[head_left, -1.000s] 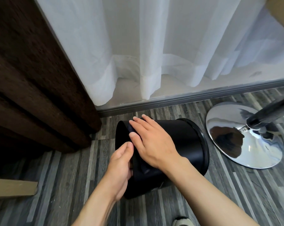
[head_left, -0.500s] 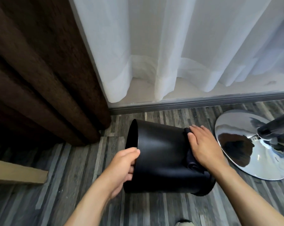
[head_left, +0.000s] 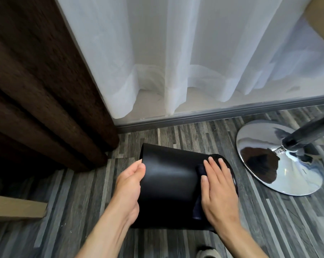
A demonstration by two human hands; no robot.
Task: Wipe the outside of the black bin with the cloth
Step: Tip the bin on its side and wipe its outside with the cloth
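Observation:
The black bin (head_left: pixel 168 185) lies on its side over the grey plank floor, its flat base to the left and its rimmed mouth to the right. My left hand (head_left: pixel 129 185) grips the base end, thumb on top of the edge. Flat on the bin's wall near the mouth rests my right hand (head_left: pixel 218 192), fingers together, pressing a dark cloth (head_left: pixel 199 203) against it. Only the cloth's left edge shows from under the palm.
A chrome round stand base (head_left: pixel 276 161) with a dark pole sits on the floor right of the bin. A brown curtain (head_left: pixel 42 94) hangs at left, white sheer curtains (head_left: pixel 185 58) behind. A pale wooden board (head_left: pixel 16 209) lies at far left.
My right hand slid the cloth from the bin's base end across to the mouth end. My left hand stayed gripping the base end.

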